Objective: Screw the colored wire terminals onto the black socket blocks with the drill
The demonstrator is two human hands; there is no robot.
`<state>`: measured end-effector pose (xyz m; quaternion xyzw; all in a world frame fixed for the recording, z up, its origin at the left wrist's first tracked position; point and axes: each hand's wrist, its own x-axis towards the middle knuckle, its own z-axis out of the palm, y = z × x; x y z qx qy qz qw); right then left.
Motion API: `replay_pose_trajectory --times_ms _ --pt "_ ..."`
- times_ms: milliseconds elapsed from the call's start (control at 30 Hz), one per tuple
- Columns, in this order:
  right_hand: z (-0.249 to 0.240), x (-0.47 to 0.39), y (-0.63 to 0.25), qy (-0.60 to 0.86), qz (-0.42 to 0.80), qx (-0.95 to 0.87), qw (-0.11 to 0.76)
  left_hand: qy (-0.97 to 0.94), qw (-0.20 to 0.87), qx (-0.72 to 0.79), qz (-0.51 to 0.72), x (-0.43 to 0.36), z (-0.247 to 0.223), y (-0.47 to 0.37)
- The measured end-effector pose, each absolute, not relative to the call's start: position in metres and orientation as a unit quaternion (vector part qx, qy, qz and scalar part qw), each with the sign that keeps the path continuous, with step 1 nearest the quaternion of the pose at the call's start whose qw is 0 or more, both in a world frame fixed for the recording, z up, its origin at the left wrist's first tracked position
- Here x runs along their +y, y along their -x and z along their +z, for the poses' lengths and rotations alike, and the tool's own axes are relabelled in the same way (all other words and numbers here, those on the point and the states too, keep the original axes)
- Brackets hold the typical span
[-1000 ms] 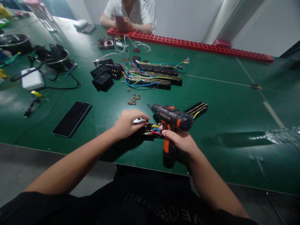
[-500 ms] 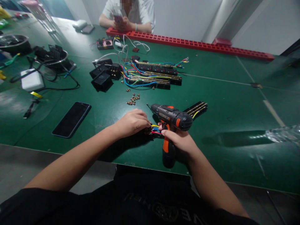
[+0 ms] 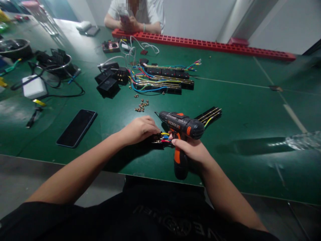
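My right hand (image 3: 192, 150) is wrapped round the grip of an orange-and-black cordless drill (image 3: 182, 124), its bit pointing left and a little up. Under the drill, red, blue and yellow wires (image 3: 166, 137) run from a small black block (image 3: 157, 142) with metal contacts. My left hand (image 3: 141, 129) is closed at the block's far left side, fingers bent down onto it; its fingertips are partly hidden. Behind the drill lies a black strip (image 3: 209, 115) with brass-coloured bars. Small brass screws (image 3: 142, 105) are scattered beyond my left hand.
A phone (image 3: 77, 128) lies at left, near a white box (image 3: 34, 86) and a bowl of black parts (image 3: 59, 63). Wired black strips (image 3: 163, 85) and black housings (image 3: 108, 87) are farther back. A person (image 3: 135, 20) sits beyond the red perforated rail (image 3: 200, 43).
My left hand has shifted slightly left, and more of the black block shows beneath its fingers. The drill stays in my right hand, almost unmoved.
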<state>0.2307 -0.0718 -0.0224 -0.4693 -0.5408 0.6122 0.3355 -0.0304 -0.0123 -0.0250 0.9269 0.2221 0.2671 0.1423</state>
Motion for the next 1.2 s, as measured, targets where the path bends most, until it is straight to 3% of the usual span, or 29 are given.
replay_pose_trajectory --times_ms 433,733,1000,1200 --pt "-0.021 -0.071 -0.229 0.476 0.601 -0.548 0.335 -0.928 0.074 0.26 0.256 -0.017 -0.03 0.027" --pt "-0.021 -0.07 -0.231 0.472 0.6 -0.556 0.329 -0.907 0.125 0.277 0.291 -0.019 -0.033 0.029" --pt "-0.022 -0.07 -0.229 0.48 0.594 -0.556 0.327 -0.928 0.035 0.279 0.243 -0.018 -0.034 0.032" --pt "-0.023 -0.071 -0.229 0.478 0.6 -0.552 0.327 -0.926 0.043 0.267 0.263 -0.018 -0.036 0.033"
